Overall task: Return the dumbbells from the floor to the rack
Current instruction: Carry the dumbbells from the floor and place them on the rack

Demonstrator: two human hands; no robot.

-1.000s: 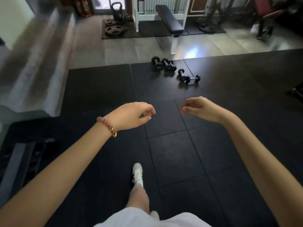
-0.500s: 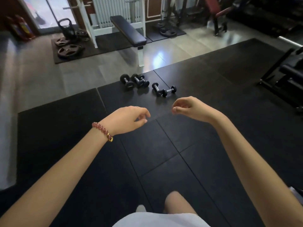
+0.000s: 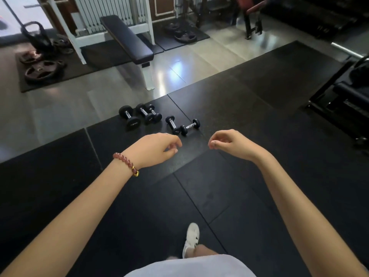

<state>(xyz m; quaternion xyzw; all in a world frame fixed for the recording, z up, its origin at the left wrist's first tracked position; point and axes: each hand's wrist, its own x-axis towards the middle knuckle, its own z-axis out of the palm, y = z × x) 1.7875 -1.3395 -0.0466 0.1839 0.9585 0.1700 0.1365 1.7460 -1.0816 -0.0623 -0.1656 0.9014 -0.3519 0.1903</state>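
Far beyond the left fingers and off to their left, weight plates point(image 3: 43, 70) and a kettlebell point(image 3: 37, 37) sit on a small mat; a black bench point(image 3: 127, 40) stands to the right of these. The left hand point(image 3: 153, 150), a bead bracelet point(image 3: 125, 162) at its wrist, hangs above the black rubber flooring point(image 3: 60, 186), its fingers point(image 3: 175, 145) loosely curled and grasping nothing. Beyond those fingertips and a little to their left, three larger dumbbells point(image 3: 144, 114) lie side by side on the flooring; just past the fingertips lie two smaller dumbbells point(image 3: 172, 124), their near heads together. The right hand point(image 3: 233, 143) hangs level with the left, fingers point(image 3: 214, 143) slackly curled and empty, apart from the left fingers. Well to the right of them stands a dark frame point(image 3: 349, 92); whether it is the rack I cannot tell.
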